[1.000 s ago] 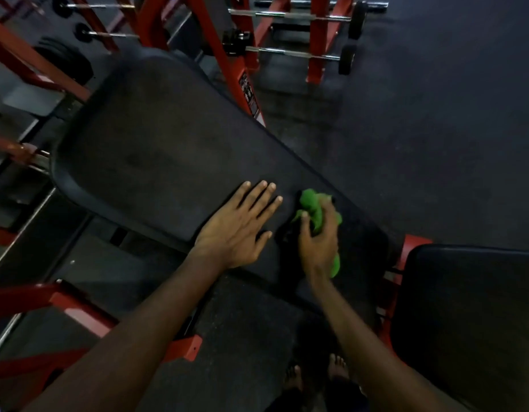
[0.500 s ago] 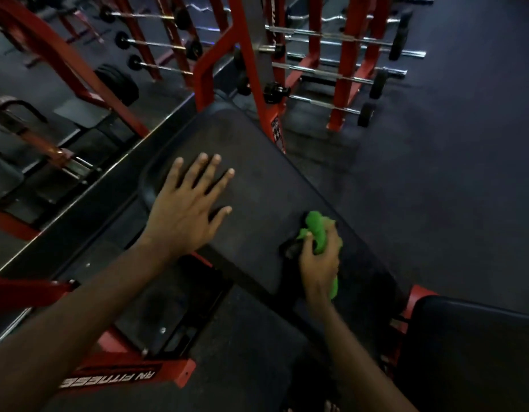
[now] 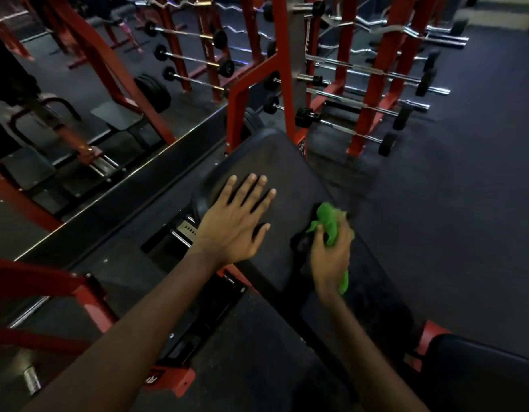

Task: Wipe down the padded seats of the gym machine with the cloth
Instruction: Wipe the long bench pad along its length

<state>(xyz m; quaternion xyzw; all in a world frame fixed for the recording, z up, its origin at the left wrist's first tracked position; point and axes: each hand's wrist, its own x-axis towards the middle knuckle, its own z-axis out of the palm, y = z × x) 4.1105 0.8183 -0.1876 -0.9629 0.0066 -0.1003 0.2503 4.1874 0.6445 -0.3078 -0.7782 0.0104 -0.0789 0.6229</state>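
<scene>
A long black padded backrest [image 3: 275,162] of a red-framed gym machine slants away from me. My left hand [image 3: 236,221] lies flat on it with fingers spread, near its left edge. My right hand [image 3: 331,257] is closed around a bunched bright green cloth [image 3: 328,221] and presses it on the pad's right side. A second black padded seat [image 3: 480,379] sits at the bottom right, joined by a red bracket [image 3: 426,337].
A red rack [image 3: 370,93] holding several fixed barbells stands just beyond the pad. Red machine frames [image 3: 108,72] and a weight plate stack [image 3: 153,92] fill the left. Dark rubber floor [image 3: 465,218] stretches to the right. A red base foot [image 3: 171,379] lies below my left arm.
The view has tilted up, showing more of the racks. My left hand slid up the pad toward its far end. My right hand with the cloth shifted slightly along the pad's right side.
</scene>
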